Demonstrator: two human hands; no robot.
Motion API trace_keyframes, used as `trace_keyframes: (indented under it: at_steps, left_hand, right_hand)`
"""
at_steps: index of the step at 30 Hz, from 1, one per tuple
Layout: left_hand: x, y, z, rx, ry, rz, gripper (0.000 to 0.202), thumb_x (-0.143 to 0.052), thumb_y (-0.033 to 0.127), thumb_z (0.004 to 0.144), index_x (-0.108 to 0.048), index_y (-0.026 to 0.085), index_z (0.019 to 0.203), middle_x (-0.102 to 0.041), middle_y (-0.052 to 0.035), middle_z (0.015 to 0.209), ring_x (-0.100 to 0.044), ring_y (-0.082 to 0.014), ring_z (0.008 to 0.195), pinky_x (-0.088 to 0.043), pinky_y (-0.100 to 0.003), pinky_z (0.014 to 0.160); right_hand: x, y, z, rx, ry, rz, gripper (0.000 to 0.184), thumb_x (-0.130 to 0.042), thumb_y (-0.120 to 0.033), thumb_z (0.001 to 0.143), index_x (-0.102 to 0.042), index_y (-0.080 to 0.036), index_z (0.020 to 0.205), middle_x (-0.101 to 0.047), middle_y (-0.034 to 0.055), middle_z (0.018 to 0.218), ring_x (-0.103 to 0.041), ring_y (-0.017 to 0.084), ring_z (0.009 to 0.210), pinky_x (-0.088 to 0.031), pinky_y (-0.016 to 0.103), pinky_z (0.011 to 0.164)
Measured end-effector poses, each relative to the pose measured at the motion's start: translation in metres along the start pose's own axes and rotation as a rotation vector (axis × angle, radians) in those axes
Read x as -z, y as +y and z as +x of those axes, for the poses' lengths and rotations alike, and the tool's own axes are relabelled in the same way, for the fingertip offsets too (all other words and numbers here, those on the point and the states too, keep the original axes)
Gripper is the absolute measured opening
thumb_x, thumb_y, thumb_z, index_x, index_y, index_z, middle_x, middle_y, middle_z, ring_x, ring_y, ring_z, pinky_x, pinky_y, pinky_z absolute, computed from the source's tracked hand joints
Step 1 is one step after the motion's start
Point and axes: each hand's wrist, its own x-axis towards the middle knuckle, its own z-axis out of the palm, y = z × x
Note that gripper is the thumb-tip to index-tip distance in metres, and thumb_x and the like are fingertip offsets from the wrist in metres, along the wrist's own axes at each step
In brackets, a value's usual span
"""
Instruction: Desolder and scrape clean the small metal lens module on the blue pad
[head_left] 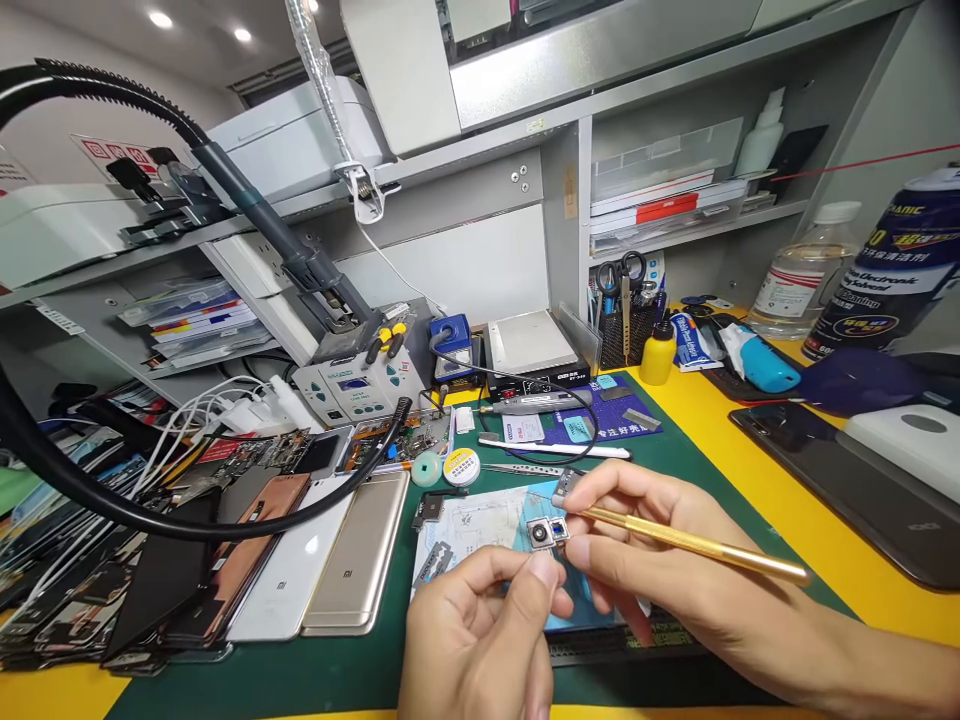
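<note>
The left hand (480, 630) is pinching a small phone camera module (547, 533) between thumb and finger (its long axis is lying almost level), while the right hand (652, 540) is gripping a gold-handled tool (697, 542) just beside it.

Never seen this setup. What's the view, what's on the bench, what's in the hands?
This is a single view from a camera worn on a person's head, looking down at their own bare hands at a repair bench. The left hand pinches a small camera module. The right hand holds a slim gold-coloured tool and a small metal piece. A gold phone and a white phone lie on the green work mat. What looks like a soldering station stands behind them.
</note>
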Motion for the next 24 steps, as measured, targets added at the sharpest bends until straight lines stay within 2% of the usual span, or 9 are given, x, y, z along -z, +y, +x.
trace_keyframes:
  at_steps: [7,11,19,24]
  left_hand:
    - [0.007,-0.003,0.004,0.025,-0.093,-0.098,0.06,-0.087,0.072,0.073,-0.068,0.015,0.077,-0.044,0.007,0.036,-0.03,-0.0011,0.032,-0.02,-0.013,0.039]
    - [0.009,-0.001,0.005,0.081,-0.154,-0.19,0.053,-0.089,0.064,0.075,-0.068,0.016,0.076,-0.045,0.0069,0.037,-0.028,-0.0012,0.031,-0.022,-0.011,0.035]
    - [0.021,0.005,0.013,0.294,-0.452,-0.487,0.031,-0.084,0.038,0.09,-0.072,0.012,0.079,-0.049,0.0041,0.042,-0.033,-0.0019,0.032,-0.033,-0.011,0.035]
    - [0.026,0.007,0.015,0.332,-0.494,-0.53,0.027,-0.081,0.032,0.092,-0.072,0.01,0.08,-0.05,0.0045,0.049,-0.032,-0.0009,0.033,-0.03,-0.011,0.033]
  right_hand:
    - [-0.001,-0.003,-0.001,0.006,0.001,-0.012,0.035,-0.08,-0.048,0.096,-0.062,-0.021,0.108,-0.07,-0.0029,0.074,-0.059,0.01,0.059,-0.051,0.019,0.051]
    - [-0.001,-0.004,-0.004,0.013,0.002,-0.017,0.036,-0.08,-0.049,0.095,-0.061,-0.021,0.109,-0.07,-0.0027,0.076,-0.06,0.01,0.059,-0.051,0.02,0.051]
    - [-0.001,-0.009,-0.004,-0.001,0.02,-0.034,0.034,-0.081,-0.048,0.095,-0.063,-0.021,0.106,-0.069,-0.0042,0.072,-0.058,0.008,0.057,-0.05,0.018,0.052]
    - [-0.001,-0.008,-0.005,0.016,0.021,-0.046,0.032,-0.078,-0.048,0.097,-0.062,-0.022,0.107,-0.07,-0.0033,0.073,-0.06,0.01,0.058,-0.05,0.02,0.053]
